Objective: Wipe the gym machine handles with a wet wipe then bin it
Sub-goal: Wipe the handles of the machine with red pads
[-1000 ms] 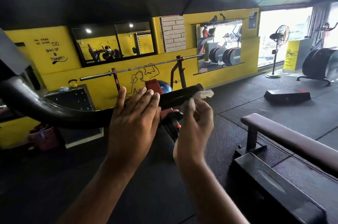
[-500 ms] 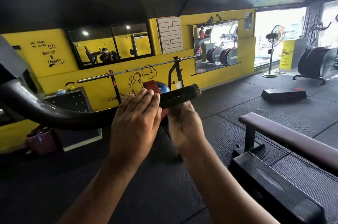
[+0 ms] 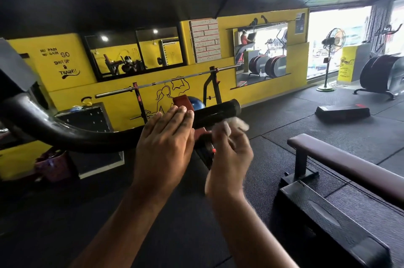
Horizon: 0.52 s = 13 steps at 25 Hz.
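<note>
Left hand (image 3: 164, 143), fingers straight, rests on the handle (image 3: 218, 110); right hand (image 3: 231, 158) pinches the blurred wipe (image 3: 238, 124), seemingly touching its underside

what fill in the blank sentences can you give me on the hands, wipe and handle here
The wipe is held in the ____ hand. The left hand touches the handle, whose colour is ____. The wall behind it is painted ____.
Missing words: right, black, yellow.

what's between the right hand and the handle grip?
The wet wipe, pinched by the right hand, sits just under the black handle grip near its end. Head view.
</note>
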{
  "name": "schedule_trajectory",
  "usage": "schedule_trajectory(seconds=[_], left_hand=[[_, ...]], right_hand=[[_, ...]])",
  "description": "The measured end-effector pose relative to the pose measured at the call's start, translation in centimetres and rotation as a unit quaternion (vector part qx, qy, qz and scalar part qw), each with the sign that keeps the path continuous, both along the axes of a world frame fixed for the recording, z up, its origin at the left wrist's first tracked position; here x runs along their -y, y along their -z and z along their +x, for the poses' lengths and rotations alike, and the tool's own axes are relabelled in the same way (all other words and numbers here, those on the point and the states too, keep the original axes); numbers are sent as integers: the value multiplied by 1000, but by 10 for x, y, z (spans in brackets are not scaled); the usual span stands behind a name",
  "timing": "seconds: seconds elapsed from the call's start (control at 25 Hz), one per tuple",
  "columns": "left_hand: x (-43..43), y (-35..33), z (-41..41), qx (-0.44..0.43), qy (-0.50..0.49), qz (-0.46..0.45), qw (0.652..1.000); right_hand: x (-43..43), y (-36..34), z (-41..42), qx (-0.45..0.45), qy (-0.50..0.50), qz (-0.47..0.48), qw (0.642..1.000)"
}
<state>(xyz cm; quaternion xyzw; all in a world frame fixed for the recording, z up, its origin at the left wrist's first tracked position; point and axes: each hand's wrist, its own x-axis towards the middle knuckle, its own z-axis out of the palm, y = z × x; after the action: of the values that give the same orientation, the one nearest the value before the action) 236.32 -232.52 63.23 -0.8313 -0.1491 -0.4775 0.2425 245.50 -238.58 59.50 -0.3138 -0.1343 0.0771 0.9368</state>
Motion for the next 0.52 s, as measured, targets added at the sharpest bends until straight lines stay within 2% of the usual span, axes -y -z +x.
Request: schedule_trajectory(seconds=[0.08,0.2,0.28,0.32,0.4,0.52], left_hand=[[2,-1,-2,-6,4,-8,1000],[5,-2,-9,-17,13,-14,1000],[7,-6,-16,-21,24,-16,999],[8,-10,-21,-18,24,-16,999],[8,-20,-35,6,17,-11,1000],[9,-39,-63,66,0,34,997]], right_hand=[[1,-5,12,39,143,-105,983],[5,-23,12,136,190,-195,953],[9,-32,2,245,203,-281,905],[11,-34,-3,282,197,-306,887],[14,-41,-13,329,141,-318,878],[12,-61,-30,441,28,-275,854]])
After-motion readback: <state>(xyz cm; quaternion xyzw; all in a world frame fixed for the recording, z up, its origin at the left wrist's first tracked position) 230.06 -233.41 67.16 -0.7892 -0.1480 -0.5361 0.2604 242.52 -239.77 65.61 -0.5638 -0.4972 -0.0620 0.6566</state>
